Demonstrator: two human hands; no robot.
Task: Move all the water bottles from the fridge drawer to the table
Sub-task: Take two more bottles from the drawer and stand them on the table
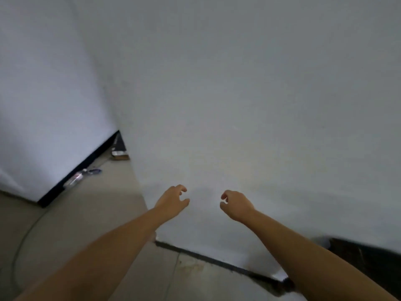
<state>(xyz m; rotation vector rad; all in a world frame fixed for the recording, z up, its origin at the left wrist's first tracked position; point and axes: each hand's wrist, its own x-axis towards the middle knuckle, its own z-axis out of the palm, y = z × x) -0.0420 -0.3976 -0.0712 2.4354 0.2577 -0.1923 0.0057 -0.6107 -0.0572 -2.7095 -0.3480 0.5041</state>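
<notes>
Both my arms reach forward in front of a large plain white surface [249, 105] that fills most of the view. My left hand [173, 198] hangs with its fingers loosely curled and holds nothing. My right hand [235, 204] is beside it, fingers also loosely curled, empty. No water bottle, fridge drawer or table shows in this blurred frame.
A second white panel [43, 105] with a black base strip [82, 166] stands at the left. Small shiny objects [84, 174] lie on the beige floor [86, 213] along it. A thin cable [23, 237] curves across the floor. A dark object [368, 257] sits at lower right.
</notes>
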